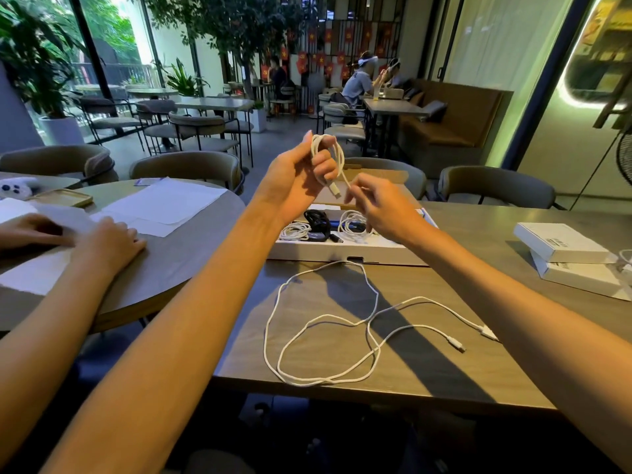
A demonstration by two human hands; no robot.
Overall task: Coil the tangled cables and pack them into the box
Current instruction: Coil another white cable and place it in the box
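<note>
Left fingers (326, 165): curled round a small coiled white cable (339, 152), with the thumb pressed against the loops.
Left hand (294, 179): raised above the bench, over the box.
Right fingers (359, 190): drawn together and pinching the strand that runs down from the coil; motion blur hides the exact grip.
Right hand (386, 210): just right of the left hand and a little lower.
Connector (334, 190): the coil's free end, hanging just below the left fingers.
Box (342, 250): shallow, white and open, lying on the bench under the hands; white coils (294, 230) and a black cable (316, 217) lie inside.
Loose white cable (321, 323): sprawled in wide loops on the bench just in front of the box, both plugs to the right.
Bench (478, 302): grey-brown and matte, crossed by the arms' shadows.
Small white boxes (561, 244): two, stacked at the right edge.
Round table (178, 248): beside the bench on the left, carrying paper sheets (164, 203) and another person's hands (109, 241).
Room: a café with grey chairs (188, 165), potted plants (34, 63) by tall windows, a brown sofa (455, 111), and seated people at the back.
</note>
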